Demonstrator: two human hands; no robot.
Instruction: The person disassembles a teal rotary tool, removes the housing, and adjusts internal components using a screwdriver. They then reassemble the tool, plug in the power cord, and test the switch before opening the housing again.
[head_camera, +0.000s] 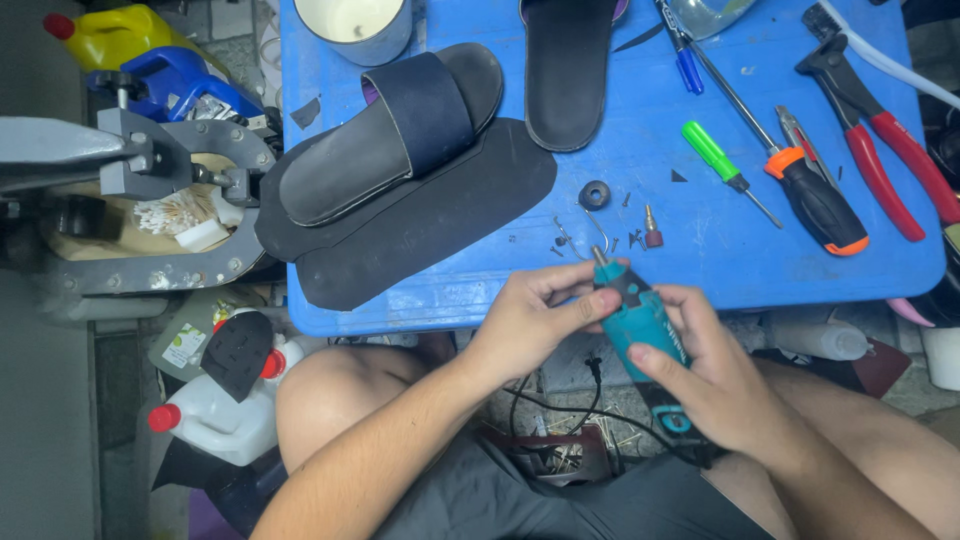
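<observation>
We observe the right hand (722, 375) wrapped around the body of a teal plastic handheld rotary tool (640, 330) with a black collar near its nose. The tool is held above the lap, just off the near edge of the blue plastic table (640, 270), its metal tip pointing toward the tabletop. A black power cord (560, 405) trails from the area below the tool toward the floor.

The left hand (535, 315) is pinched on the front end of the rotary tool, thumb and forefinger closed on the collar just behind the tip.

On the table, close beyond the tip, lie a small black rubber ring (595, 194), a bent wire hook (596, 232), a small red-based bit (652, 234) and several scattered screws.

To the right lie a green-handled screwdriver (725, 168), a black and orange-handled screwdriver (815, 200) and red-handled pliers (875, 135).

To the left, a dark slide sandal (395, 130) rests on black rubber sole sheets (430, 215), and a second black sole (568, 70) lies upside down beside it. A white cup (358, 25) stands at the far edge.

A grey metal stand (150, 160) sits left of the table, with white bottles (225, 415) having red caps on the floor below
</observation>
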